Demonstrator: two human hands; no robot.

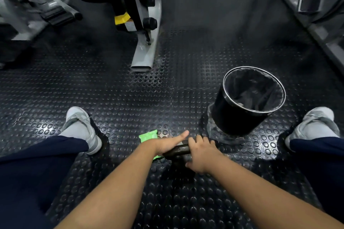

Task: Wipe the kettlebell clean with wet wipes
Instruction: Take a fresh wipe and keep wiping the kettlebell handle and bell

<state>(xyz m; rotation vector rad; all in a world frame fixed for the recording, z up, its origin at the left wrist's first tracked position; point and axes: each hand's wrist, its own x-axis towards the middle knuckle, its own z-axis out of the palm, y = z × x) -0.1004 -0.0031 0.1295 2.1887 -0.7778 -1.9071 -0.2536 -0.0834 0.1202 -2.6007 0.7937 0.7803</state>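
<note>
A dark, worn kettlebell stands on the rubber floor between my legs, mostly hidden by my hands. My left hand wraps the left end of its handle from above, thumb stretched forward; its fingers are hidden. A small pale patch shows under that thumb, and I cannot tell what it is. My right hand grips the right side of the kettlebell, fingers curled over the top and thumb down the near side. A green pack of wet wipes lies flat on the floor just behind my left wrist.
A black bin with a dark liner stands to the right, just beyond my right hand. My feet in grey shoes lie at either side. A grey machine leg reaches into the floor ahead, and another frame lines the right.
</note>
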